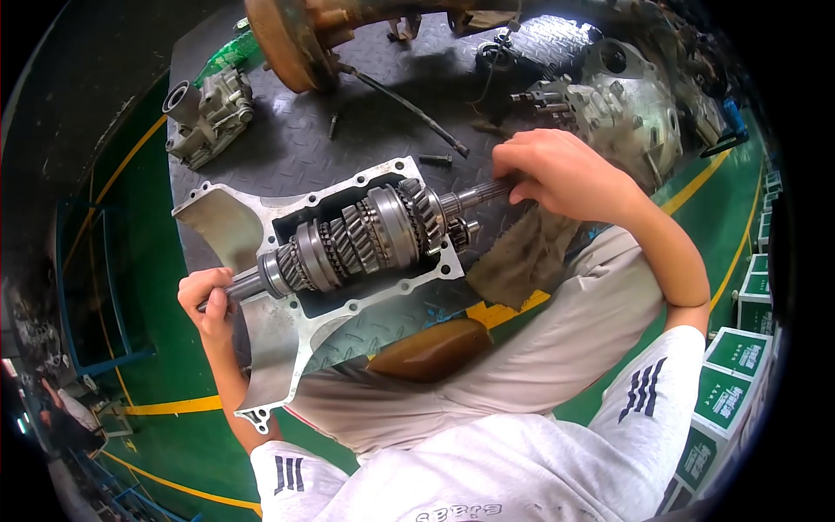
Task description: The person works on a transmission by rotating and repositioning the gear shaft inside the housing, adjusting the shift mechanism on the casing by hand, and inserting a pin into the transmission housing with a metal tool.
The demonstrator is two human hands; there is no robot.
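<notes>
A gear shaft (352, 237) with several toothed gears lies lengthwise over the open gearbox housing (383, 297). My left hand (207, 300) is closed around its smooth left end. At the other end, my right hand (557, 172) grips the splined tip with thumb and fingers. The housing is a pale metal half-shell with a flat, bolt-holed rim, and its flared bell end opens to the left. A smaller gear (464, 231) shows at the housing's right end, beneath the shaft. How deep the gears sit in the housing is hard to tell.
A brown rag (526, 257) hangs by the table edge. Behind stand a metal casing (209, 116), a rusty drum (291, 43) and a larger gearbox case (631, 109). A long rod (404, 111) and a bolt (435, 159) lie on the checkered metal tabletop (287, 157).
</notes>
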